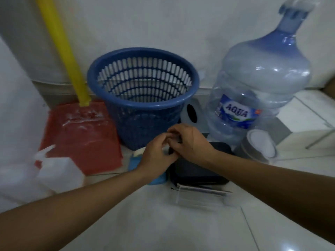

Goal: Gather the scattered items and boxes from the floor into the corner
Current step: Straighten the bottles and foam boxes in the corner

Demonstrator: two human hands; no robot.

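Observation:
My left hand point(156, 154) and my right hand point(188, 142) meet in front of the blue basket point(143, 98), fingers curled together round a small dark item point(171, 150) that they mostly hide. Under my hands lies a black box point(197, 171) on the white floor. A blue box point(135, 162) with a white top lies just left of it, partly under my left wrist. A clear flat case point(201, 195) rests in front of the black box.
A red dustpan point(81, 134) with a yellow handle point(61, 49) leans in the corner at left. A white spray bottle point(56, 169) stands nearer me. At right stand a big water jug point(257, 84), a white container point(192, 113) and a clear round tub point(261, 145).

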